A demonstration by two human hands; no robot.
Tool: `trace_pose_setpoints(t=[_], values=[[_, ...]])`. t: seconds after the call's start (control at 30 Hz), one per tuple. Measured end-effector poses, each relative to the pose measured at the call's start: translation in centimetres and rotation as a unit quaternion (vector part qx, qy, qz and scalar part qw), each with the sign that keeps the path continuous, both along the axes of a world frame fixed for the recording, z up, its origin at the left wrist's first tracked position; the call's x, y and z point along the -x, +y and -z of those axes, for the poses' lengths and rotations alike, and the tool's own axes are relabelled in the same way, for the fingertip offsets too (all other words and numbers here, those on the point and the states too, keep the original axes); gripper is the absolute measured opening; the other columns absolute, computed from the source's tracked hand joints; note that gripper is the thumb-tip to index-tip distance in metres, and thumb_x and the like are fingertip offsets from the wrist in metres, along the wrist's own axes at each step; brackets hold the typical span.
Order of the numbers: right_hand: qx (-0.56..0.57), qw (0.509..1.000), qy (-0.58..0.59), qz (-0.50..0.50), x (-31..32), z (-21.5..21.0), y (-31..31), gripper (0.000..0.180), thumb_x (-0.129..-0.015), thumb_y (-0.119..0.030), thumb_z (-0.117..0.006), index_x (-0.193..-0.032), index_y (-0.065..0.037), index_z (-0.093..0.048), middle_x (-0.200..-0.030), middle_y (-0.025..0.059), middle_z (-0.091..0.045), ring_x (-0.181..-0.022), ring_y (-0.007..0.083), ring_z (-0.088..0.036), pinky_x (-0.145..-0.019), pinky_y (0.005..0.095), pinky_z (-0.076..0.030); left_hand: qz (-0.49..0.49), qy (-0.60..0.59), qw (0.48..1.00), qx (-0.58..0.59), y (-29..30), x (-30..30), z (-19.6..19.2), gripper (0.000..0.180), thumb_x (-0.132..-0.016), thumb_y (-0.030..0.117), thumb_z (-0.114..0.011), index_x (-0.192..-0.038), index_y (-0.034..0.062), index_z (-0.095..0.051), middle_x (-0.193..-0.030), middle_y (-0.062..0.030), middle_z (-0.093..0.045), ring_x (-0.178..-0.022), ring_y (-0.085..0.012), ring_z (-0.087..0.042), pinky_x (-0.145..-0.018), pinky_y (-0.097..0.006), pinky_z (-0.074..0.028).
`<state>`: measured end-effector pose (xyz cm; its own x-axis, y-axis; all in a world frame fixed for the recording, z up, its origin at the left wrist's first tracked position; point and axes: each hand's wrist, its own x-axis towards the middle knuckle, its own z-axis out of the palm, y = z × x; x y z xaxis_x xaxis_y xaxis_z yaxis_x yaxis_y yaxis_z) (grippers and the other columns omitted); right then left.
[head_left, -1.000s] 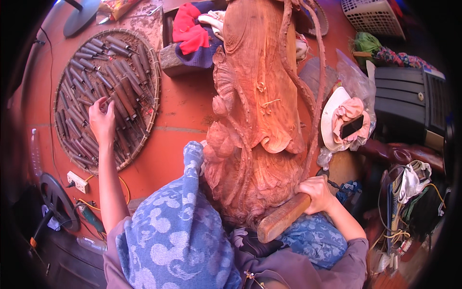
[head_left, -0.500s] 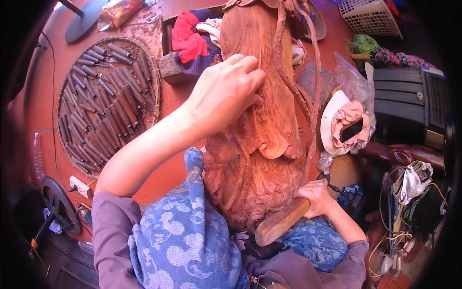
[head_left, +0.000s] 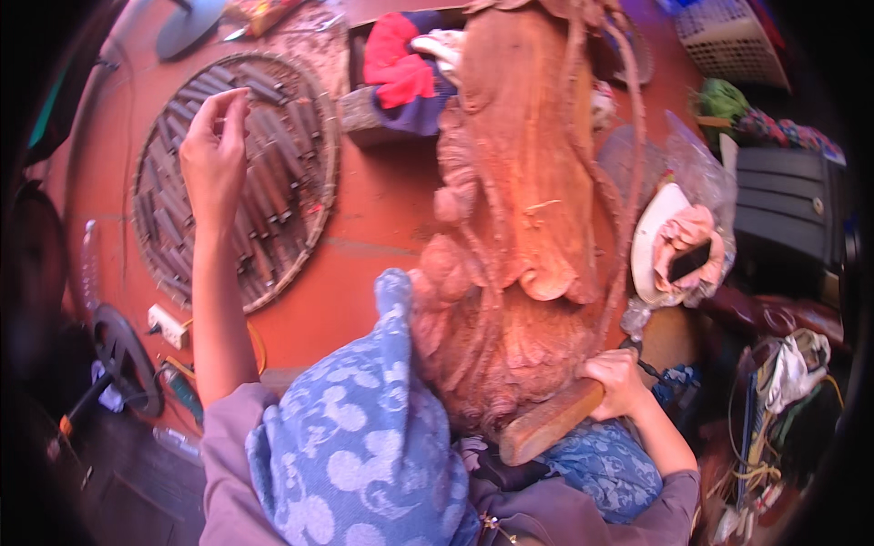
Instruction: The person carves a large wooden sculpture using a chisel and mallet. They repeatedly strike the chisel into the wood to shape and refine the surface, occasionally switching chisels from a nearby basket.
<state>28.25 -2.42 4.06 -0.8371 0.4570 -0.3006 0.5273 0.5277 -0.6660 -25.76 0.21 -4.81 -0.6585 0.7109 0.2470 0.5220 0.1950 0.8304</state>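
Observation:
A large reddish-brown wood carving (head_left: pixel 537 155) leans up from between my knees, with curling folds and long twisting strands cut into it. My right hand (head_left: pixel 619 382) grips a wooden mallet (head_left: pixel 551 423), whose blocky head rests low near the carving's base. My left hand (head_left: pixel 216 150) is raised over a round woven tray (head_left: pixel 330 173) at the left, clear of the carving. Its fingers are curled, with thumb and forefinger drawn together; anything between them is too blurred to make out. Several dark-handled carving tools (head_left: pixel 264 173) lie in the tray beneath this hand.
Blue patterned cloth (head_left: pixel 350 437) covers my knees. Beyond the tray stands a box with red and dark cloths (head_left: pixel 401 68). To the right lie a pale hat (head_left: pixel 655 237) with a phone, and a grey case (head_left: pixel 787 200). A white power strip (head_left: pixel 168 326) sits at left.
My left hand has left the carving's surface and swung left over the tool tray. The view has shifted slightly left. My right hand keeps its hold on the mallet.

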Motion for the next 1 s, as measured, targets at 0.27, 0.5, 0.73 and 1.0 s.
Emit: trace_pose_setpoints(t=[0.27, 0.5, 0.73, 1.0], values=[[-0.043, 0.999, -0.018, 0.019, -0.5, 0.4, -0.9, 0.032, -0.051, -0.021, -0.078, -0.076, -0.009, -0.061, -0.067, 0.0106, -0.064, -0.063, 0.0327, -0.067, -0.060, 0.0390, -0.051, -0.147, -0.203, 0.966, 0.066, -14.2, 14.1, 8.2, 0.022, -0.085, 0.008, -0.080, -0.106, 0.0041, -0.076, -0.090, 0.0002, -0.072, -0.078, -0.0068, -0.064, -0.071, -0.022, -0.050], [-0.030, 0.999, -0.007, 0.014, -0.7, 0.6, -0.5, 0.031, -0.051, -0.019, -0.076, -0.074, -0.007, -0.059, -0.062, 0.0117, -0.058, -0.055, 0.0347, -0.060, -0.055, 0.0392, -0.044, -0.301, -0.252, 0.914, 0.097, -22.5, 19.0, 12.2, 0.019, -0.087, 0.002, -0.069, -0.105, 0.0014, -0.076, -0.085, -0.0041, -0.072, -0.069, -0.0098, -0.065, -0.064, -0.024, -0.051], [-0.028, 0.999, -0.013, 0.025, -0.8, 0.5, -0.7, 0.029, -0.053, -0.018, -0.076, -0.074, -0.007, -0.059, -0.063, 0.0112, -0.057, -0.056, 0.0352, -0.059, -0.055, 0.0395, -0.044, -0.349, -0.244, 0.896, 0.124, -23.7, 19.1, 14.0, 0.026, -0.082, 0.000, -0.063, -0.106, -0.0016, -0.075, -0.081, -0.0066, -0.071, -0.067, -0.0111, -0.065, -0.061, -0.024, -0.051], [-0.029, 0.999, -0.010, 0.029, -0.5, 0.5, -0.7, 0.029, -0.053, -0.019, -0.076, -0.074, -0.006, -0.059, -0.064, 0.0111, -0.057, -0.056, 0.0353, -0.059, -0.055, 0.0396, -0.044, -0.373, -0.208, 0.896, 0.120, -25.7, 19.9, 14.6, 0.023, -0.086, 0.009, -0.064, -0.103, 0.0042, -0.078, -0.083, -0.0044, -0.073, -0.067, -0.0107, -0.065, -0.062, -0.026, -0.052]])
